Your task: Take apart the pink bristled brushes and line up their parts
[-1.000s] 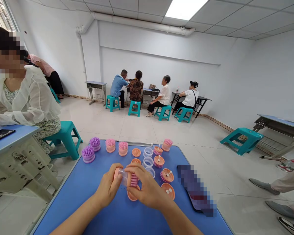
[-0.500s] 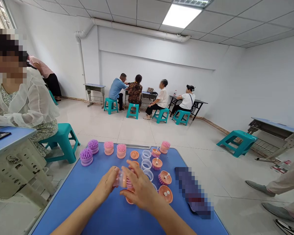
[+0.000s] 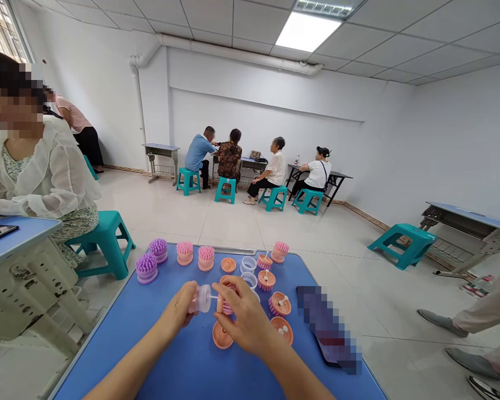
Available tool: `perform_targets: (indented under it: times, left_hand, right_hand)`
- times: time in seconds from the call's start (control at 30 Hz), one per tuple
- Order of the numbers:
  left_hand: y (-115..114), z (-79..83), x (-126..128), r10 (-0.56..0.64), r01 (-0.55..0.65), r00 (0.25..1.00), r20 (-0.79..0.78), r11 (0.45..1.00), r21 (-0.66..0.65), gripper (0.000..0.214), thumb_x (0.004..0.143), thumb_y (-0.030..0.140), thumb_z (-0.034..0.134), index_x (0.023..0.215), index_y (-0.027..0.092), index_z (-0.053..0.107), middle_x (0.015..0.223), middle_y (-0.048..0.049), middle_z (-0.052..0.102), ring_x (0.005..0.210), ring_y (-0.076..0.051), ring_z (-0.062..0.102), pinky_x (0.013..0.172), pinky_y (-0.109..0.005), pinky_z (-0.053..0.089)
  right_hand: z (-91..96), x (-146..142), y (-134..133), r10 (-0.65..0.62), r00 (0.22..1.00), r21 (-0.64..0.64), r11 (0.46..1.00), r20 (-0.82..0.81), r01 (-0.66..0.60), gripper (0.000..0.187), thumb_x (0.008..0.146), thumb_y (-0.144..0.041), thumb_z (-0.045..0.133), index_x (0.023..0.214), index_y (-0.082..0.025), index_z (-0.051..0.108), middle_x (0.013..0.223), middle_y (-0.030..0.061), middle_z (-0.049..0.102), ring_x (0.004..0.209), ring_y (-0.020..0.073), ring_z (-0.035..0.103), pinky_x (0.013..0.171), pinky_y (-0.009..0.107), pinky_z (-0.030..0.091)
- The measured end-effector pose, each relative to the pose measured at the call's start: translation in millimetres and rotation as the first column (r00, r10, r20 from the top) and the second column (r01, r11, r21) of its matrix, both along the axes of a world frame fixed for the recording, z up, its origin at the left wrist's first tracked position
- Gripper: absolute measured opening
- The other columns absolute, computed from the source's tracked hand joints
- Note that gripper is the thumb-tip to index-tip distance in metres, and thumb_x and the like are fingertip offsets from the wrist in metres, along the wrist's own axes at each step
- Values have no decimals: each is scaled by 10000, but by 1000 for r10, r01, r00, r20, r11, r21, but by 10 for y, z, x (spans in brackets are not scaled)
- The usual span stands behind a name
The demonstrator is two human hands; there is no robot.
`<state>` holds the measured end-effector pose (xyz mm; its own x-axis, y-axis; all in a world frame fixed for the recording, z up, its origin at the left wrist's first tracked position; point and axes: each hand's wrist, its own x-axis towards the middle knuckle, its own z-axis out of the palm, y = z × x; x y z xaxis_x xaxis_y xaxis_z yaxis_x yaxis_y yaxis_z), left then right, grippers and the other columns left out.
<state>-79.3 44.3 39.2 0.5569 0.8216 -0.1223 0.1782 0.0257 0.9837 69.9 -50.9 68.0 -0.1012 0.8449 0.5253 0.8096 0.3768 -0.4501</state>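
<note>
My left hand [image 3: 180,306] is wrapped around a clear plastic cup [image 3: 201,299] lying on its side above the desk. In my right hand [image 3: 246,318] is a pink-bristled scrub brush head [image 3: 225,305] with an orange base, partly hidden by the fingers. A thin white stem [image 3: 214,297] bridges the gap between cup and brush head. Just below sits an orange round cap [image 3: 223,335]. Clear rings [image 3: 249,264] stand in a column beyond my right hand. Beside them, upturned brush heads [image 3: 266,280] show white stems in their orange bases.
Finished-looking purple brushes [image 3: 146,268] and pink brushes [image 3: 185,253] line the far edge of the blue desk [image 3: 162,372]. A blurred dark phone-like object [image 3: 329,333] lies at right. A person [image 3: 45,161] sits at the left desk; several others sit by the far wall.
The clear cup and the brush head, close together before, are now apart with the white stem showing between them. My left hand has shifted slightly left.
</note>
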Motion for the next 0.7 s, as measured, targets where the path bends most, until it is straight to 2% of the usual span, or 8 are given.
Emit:
perform_targets:
  times: [0.13, 0.27, 0.37, 0.5, 0.57, 0.7]
  left_hand:
    - [17, 5, 5, 13, -13, 1000, 27, 1000, 19, 493, 718, 694, 280, 645, 222, 402, 370, 111, 347, 313, -78, 246, 375, -218, 211]
    - [44, -15, -4, 24, -24, 999, 24, 999, 28, 476, 747, 654, 289, 597, 217, 400, 356, 97, 337, 324, -80, 263, 387, -217, 220]
    - [64, -31, 0, 27, -28, 999, 30, 1000, 15, 490, 734, 668, 281, 612, 211, 409, 398, 81, 396, 316, -73, 274, 371, -211, 223]
    - [62, -23, 14, 62, -65, 996, 59, 997, 43, 475, 733, 663, 290, 655, 209, 408, 453, 73, 438, 314, -67, 293, 350, -199, 227]
    - [62, -16, 16, 71, -75, 996, 61, 995, 60, 462, 728, 653, 306, 638, 211, 401, 425, 83, 400, 312, -69, 288, 342, -198, 224]
    - [92, -18, 16, 43, -47, 997, 65, 997, 67, 407, 737, 601, 344, 646, 209, 403, 428, 90, 378, 321, -70, 286, 345, -196, 223]
  right_hand:
    - [56, 30, -38, -35, 993, 106, 993, -117, 47, 431, 742, -214, 621, 1160, -230, 515, 1080, 74, 526, 988, 200, 533, 852, 359, 476]
    - [166, 43, -195, -141, 948, 180, 964, -286, 198, 285, 746, -277, 638, 1020, -228, 579, 976, 52, 617, 914, 197, 573, 820, 345, 480]
    - [197, 61, -390, -143, 850, 122, 964, -507, 236, 253, 755, -320, 629, 981, -213, 588, 928, 52, 643, 855, 187, 606, 762, 306, 501]
    - [157, 151, -686, -98, 643, 107, 956, -759, 273, 300, 754, -381, 627, 992, -207, 576, 935, 78, 662, 856, 213, 632, 733, 329, 519]
    - [130, 223, -832, -86, 611, 145, 937, -787, 319, 312, 736, -394, 644, 976, -207, 576, 947, 93, 671, 885, 240, 634, 745, 369, 519]
    - [62, 323, -1090, -93, 603, 217, 881, -793, 421, 330, 742, -390, 645, 1000, -206, 555, 1013, 115, 659, 948, 263, 621, 784, 425, 505]
